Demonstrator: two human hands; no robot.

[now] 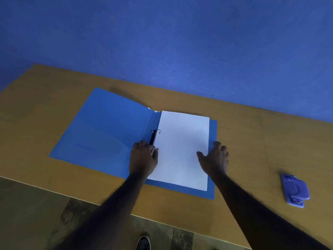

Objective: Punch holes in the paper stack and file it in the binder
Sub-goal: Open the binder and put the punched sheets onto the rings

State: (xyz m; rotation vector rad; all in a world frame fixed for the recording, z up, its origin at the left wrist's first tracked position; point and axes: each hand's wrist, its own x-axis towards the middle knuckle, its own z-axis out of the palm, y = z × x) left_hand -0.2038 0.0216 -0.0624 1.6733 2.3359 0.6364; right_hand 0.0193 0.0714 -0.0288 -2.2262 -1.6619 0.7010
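On the right-hand cover of the open blue binder [100, 134] the paper stack [182, 147] is laid flat, its left edge drawn up against the ring mechanism [153, 137] at the binder's spine. Whether the upper ring [156, 131] passes through a punched hole cannot be told from this view.

The left hand [143, 157] is set over the lower end of the mechanism at the binder's spine. Its fingers [141, 144] are bent down onto it and the thumb lies at the paper's left edge. It cannot be told whether anything is pinched there. The right hand [214, 157] is held at the binder's right edge with its fingers [219, 145] spread, over the margin of the stack. Contact with the paper cannot be confirmed.

The stack is judged to be light and limp – thin enough to sag if lifted by one corner, and made of loose sheets that can slide over one another and fall out of register. It is best taken by both long edges, or pressed flat under a spread palm while the holes are guided onto the rings. The strip around the holes is likely to be the weak part and could be torn by a sideways pull. The binder's covers look stiff and lie flat on the table [45, 105], so little steadying is needed – only the mechanism calls for a firm pinch.

A hole punch [295, 190] is left well to the right of the binder, apart from both hands.
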